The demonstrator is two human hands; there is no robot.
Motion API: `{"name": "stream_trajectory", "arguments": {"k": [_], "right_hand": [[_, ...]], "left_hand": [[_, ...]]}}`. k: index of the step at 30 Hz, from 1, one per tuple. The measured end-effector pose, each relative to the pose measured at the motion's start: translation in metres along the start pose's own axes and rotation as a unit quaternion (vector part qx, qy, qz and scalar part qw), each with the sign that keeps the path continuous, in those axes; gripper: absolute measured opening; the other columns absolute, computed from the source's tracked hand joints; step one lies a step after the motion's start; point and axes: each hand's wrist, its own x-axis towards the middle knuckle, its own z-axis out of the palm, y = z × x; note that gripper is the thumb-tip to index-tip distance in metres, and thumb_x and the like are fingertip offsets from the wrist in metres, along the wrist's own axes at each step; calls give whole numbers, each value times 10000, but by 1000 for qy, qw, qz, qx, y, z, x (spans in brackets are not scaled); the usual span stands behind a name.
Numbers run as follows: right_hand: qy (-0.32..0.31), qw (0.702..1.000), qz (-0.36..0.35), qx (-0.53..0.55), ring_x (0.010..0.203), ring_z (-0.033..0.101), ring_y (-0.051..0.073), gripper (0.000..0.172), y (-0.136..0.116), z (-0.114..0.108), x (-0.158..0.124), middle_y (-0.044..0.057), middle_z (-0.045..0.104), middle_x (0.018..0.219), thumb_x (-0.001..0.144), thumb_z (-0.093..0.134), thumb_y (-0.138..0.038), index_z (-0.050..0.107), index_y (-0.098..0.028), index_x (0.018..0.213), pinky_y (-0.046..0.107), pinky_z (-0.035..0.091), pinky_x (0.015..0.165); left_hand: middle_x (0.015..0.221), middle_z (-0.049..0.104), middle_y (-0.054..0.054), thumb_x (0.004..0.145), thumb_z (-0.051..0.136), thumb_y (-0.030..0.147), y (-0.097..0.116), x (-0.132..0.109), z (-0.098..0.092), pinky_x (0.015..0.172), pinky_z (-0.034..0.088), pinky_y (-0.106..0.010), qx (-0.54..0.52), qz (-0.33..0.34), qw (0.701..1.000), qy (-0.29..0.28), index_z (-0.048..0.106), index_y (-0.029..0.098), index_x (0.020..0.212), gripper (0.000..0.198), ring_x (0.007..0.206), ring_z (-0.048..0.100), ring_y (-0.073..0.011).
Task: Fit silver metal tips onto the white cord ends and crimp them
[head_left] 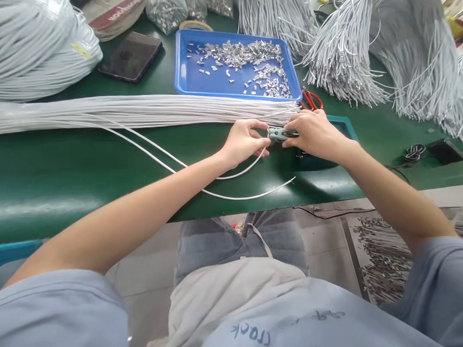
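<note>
Left fingers (pixel 260 141) pinch white wire (pixel 233 177), right fingers (pixel 297 122) clasp pliers (pixel 278 134), between tray (pixel 196 78) and table's front edge (pixel 236 210).

Right there, your right hand (pixel 316 131) covers most of the pliers (pixel 276 134), and the tip of the white wire (pixel 231 177) between your hands is too tiny to read! Under your right wrist, the green box (pixel 343 123) is half hidden; far left of your hands, the big coil (pixel 38 49) runs out of view.
</note>
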Motion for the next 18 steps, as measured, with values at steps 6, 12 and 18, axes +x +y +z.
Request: {"name": "stream_trajectory", "arguments": {"k": [6,12,18], "right_hand": [[88,994,56,36,1083,575,337,354,13,8,-3,156,689,1007,972,377,-341,630,-163,800,545,381,974],[127,984,85,92,789,593,255,444,33,11,0,82,580,651,954,401,-391,343,-221,548,428,442,812],[366,880,38,300,759,628,159,343,14,-2,-4,60,673,791,973,388,-333,625,-187,773,298,463,705]], "left_hand": [[550,668,10,721,688,32,-2,0,-3,460,560,-218,6,-1,1000,-12,644,75,979,266,472,666,-148],[585,669,19,743,674,65,1,-2,-9,492,560,-236,8,4,1000,-10,639,74,1065,324,485,659,-135],[701,709,-14,771,714,150,-3,-9,-3,625,521,-251,188,119,973,-68,713,115,1000,232,602,661,-128]]}}
